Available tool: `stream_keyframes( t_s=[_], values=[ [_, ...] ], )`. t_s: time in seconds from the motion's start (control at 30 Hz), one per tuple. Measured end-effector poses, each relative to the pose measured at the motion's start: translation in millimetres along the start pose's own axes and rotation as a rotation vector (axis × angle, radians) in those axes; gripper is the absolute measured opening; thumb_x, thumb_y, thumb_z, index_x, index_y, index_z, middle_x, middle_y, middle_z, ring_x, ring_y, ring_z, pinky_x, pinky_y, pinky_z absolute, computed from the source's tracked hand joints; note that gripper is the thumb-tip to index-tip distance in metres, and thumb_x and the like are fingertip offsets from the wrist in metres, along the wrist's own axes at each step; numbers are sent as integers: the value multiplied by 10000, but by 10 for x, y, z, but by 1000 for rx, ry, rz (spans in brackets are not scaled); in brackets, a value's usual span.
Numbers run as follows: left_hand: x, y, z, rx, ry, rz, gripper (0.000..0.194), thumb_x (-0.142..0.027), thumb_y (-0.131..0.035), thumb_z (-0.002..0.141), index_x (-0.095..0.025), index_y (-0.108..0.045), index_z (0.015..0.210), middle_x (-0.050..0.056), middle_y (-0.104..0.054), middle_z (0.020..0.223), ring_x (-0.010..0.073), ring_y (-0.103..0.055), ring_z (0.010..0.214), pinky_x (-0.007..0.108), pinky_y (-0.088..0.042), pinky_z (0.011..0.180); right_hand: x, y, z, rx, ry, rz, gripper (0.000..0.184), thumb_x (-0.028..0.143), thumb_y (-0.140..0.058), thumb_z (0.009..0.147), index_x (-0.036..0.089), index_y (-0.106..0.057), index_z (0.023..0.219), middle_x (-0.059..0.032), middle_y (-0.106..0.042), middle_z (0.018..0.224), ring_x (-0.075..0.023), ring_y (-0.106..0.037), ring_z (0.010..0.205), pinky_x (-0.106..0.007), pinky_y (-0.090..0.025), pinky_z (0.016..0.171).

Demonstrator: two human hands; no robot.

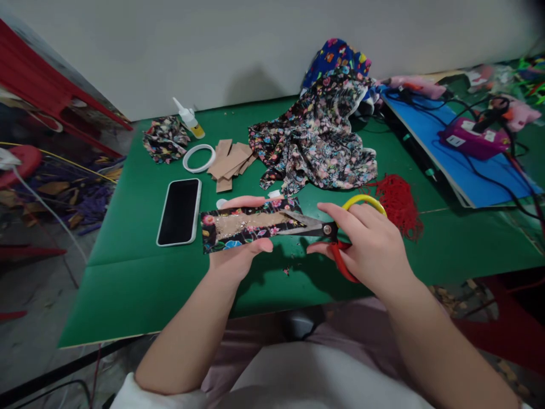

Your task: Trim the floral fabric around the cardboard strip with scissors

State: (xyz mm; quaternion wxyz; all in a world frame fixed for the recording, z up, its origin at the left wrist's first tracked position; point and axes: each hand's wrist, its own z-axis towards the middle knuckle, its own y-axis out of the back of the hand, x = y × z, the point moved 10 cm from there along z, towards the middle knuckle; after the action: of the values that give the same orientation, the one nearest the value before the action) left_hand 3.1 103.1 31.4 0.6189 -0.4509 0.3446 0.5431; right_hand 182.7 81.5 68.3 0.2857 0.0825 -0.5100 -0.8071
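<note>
My left hand (238,258) grips a strip of black floral fabric (232,244) from below, thumb along its near edge and fingers behind the far edge. On the strip lies a brown cardboard piece with shiny, glue-like streaks. My right hand (366,244) is wrapped round the handles of a pair of scissors (327,229), one handle yellow and one red. The scissor blades are parted, with the fabric's right end between them. Tiny scraps (286,271) lie on the table just below.
A phone (179,212), white tape roll (199,158), cardboard strips (232,162) and glue bottle (188,118) lie on the green table (128,295). Floral fabric (319,136) is heaped behind. Red threads (398,204), a blue board (460,153) and a purple corded box (474,138) are at right.
</note>
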Motion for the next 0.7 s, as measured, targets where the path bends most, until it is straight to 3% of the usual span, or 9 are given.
stream_keyframes(
  t_s=[0.23,0.43,0.57,0.7],
  values=[
    [2,-18,10,-2,17,11,553,-505,-767,577,-260,-587,1039,30,-625,1001,242,-643,973,422,-538,874,8,1,0,10,-4,5,451,489,-513,841,157,-596,1134,-51,-564,692,-188,-524,675,-289,-378,638],
    [4,-19,10,-10,18,-42,536,-469,-782,578,-251,-597,1032,30,-611,1009,232,-645,969,393,-547,869,-4,6,-18,-2,-21,-7,374,412,-562,829,173,-626,1110,-51,-637,728,-179,-571,693,-280,-382,625],
    [-23,-50,17,17,-4,-42,516,-469,-770,598,-253,-592,1033,20,-622,983,225,-657,948,393,-553,863,-12,56,-41,-66,-28,-32,328,398,-568,830,195,-650,1075,-45,-649,704,-175,-591,690,-275,-374,593],
    [-56,6,28,-31,-14,27,536,-527,-753,584,-261,-581,1016,17,-601,988,232,-647,966,402,-541,883,-117,150,-42,-104,-96,161,369,464,-611,788,206,-643,1050,-32,-622,679,-164,-569,631,-272,-388,567]
  ],
)
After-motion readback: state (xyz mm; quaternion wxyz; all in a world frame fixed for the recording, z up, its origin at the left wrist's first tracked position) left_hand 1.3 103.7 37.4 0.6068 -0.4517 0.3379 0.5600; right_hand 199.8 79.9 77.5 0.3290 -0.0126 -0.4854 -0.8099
